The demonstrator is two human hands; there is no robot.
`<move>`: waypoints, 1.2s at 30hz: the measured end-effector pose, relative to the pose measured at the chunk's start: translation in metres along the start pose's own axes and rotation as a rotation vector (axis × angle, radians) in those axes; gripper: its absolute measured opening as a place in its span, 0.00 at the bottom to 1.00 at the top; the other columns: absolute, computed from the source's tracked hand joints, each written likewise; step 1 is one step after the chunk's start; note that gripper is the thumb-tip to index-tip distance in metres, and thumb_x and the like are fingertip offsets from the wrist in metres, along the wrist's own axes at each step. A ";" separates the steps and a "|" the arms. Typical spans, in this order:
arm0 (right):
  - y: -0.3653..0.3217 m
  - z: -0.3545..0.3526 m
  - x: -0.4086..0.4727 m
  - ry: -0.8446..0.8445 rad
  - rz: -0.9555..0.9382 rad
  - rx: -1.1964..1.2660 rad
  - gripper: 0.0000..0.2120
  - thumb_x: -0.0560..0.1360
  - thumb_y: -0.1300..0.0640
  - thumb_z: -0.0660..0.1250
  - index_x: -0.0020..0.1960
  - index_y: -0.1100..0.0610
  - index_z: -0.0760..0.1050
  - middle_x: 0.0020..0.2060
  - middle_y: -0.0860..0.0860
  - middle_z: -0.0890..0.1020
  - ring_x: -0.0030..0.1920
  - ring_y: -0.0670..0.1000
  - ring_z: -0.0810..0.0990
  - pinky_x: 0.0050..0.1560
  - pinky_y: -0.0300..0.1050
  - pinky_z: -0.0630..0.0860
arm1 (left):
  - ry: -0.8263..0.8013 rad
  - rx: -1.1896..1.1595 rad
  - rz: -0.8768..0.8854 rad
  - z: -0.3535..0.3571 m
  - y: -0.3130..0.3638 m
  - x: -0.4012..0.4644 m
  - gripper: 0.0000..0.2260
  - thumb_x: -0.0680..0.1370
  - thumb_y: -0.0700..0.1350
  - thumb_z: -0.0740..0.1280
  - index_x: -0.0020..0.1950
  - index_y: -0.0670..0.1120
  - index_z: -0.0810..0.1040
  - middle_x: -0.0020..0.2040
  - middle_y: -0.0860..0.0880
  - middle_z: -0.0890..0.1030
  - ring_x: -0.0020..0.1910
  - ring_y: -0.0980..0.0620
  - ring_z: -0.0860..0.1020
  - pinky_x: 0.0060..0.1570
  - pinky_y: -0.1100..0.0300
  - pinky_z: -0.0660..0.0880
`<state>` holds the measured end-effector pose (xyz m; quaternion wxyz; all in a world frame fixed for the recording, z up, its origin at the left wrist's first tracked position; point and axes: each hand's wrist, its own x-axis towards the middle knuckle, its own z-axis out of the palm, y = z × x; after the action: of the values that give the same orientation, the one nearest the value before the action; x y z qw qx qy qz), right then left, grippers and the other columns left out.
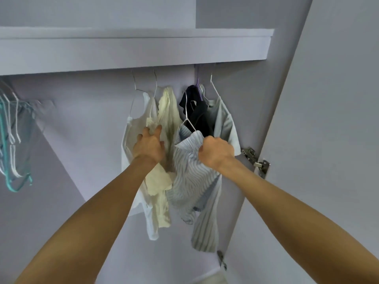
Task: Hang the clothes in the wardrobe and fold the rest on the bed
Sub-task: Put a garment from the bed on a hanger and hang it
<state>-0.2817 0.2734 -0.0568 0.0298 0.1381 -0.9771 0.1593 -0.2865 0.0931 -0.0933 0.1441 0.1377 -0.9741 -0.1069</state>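
Inside the wardrobe, my right hand (216, 152) grips the collar of a blue-striped shirt (190, 181) on a white wire hanger (187, 115), whose hook is raised below the shelf. My left hand (149, 146) presses with spread fingers against a cream garment (167, 119) hanging beside it. A white top (133, 128) hangs to the left of the cream one. Behind the striped shirt hang a dark garment (196, 111) and a pale blue shirt (224, 121). The rail itself is hidden behind the shelf.
A lilac shelf (131, 50) juts out above the clothes. Several empty white and teal hangers (12, 140) hang at the far left. The open wardrobe door (328, 119) stands at the right, with metal hinges (256, 160) near my right wrist.
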 end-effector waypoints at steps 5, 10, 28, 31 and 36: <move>0.000 0.018 0.013 0.083 0.039 0.047 0.06 0.77 0.60 0.56 0.43 0.59 0.68 0.49 0.58 0.80 0.50 0.61 0.77 0.41 0.47 0.66 | -0.033 -0.063 -0.008 0.014 -0.009 0.013 0.13 0.80 0.41 0.58 0.61 0.40 0.74 0.54 0.36 0.79 0.53 0.36 0.77 0.51 0.50 0.73; -0.010 0.015 0.039 0.305 0.000 0.117 0.07 0.77 0.60 0.55 0.46 0.61 0.70 0.46 0.60 0.80 0.47 0.62 0.78 0.38 0.47 0.64 | 0.203 -0.015 0.083 0.024 -0.021 0.008 0.17 0.76 0.38 0.60 0.65 0.41 0.71 0.62 0.39 0.69 0.59 0.39 0.70 0.49 0.47 0.72; -0.022 0.020 0.126 0.241 0.115 0.091 0.13 0.78 0.59 0.55 0.57 0.62 0.73 0.54 0.61 0.79 0.55 0.63 0.77 0.44 0.47 0.67 | 0.084 -0.001 0.160 0.036 -0.044 0.014 0.27 0.81 0.42 0.55 0.77 0.46 0.47 0.52 0.40 0.76 0.44 0.40 0.78 0.45 0.49 0.74; -0.013 0.023 0.119 0.208 0.116 0.094 0.15 0.79 0.59 0.54 0.62 0.63 0.69 0.57 0.62 0.77 0.57 0.64 0.76 0.47 0.50 0.68 | 0.077 -0.011 0.189 0.036 -0.038 0.011 0.26 0.81 0.43 0.55 0.77 0.45 0.48 0.52 0.40 0.77 0.45 0.40 0.78 0.45 0.50 0.73; -0.002 0.039 0.069 0.293 -0.048 0.088 0.28 0.77 0.62 0.58 0.75 0.59 0.55 0.66 0.60 0.66 0.65 0.62 0.66 0.63 0.58 0.65 | -0.054 -0.107 0.213 0.033 -0.026 -0.004 0.27 0.81 0.45 0.58 0.77 0.45 0.50 0.63 0.40 0.73 0.54 0.40 0.76 0.53 0.51 0.72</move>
<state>-0.3482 0.2416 -0.0862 0.1697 0.1379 -0.9508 0.2195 -0.2863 0.0755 -0.1314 0.1354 0.0227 -0.9796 -0.1466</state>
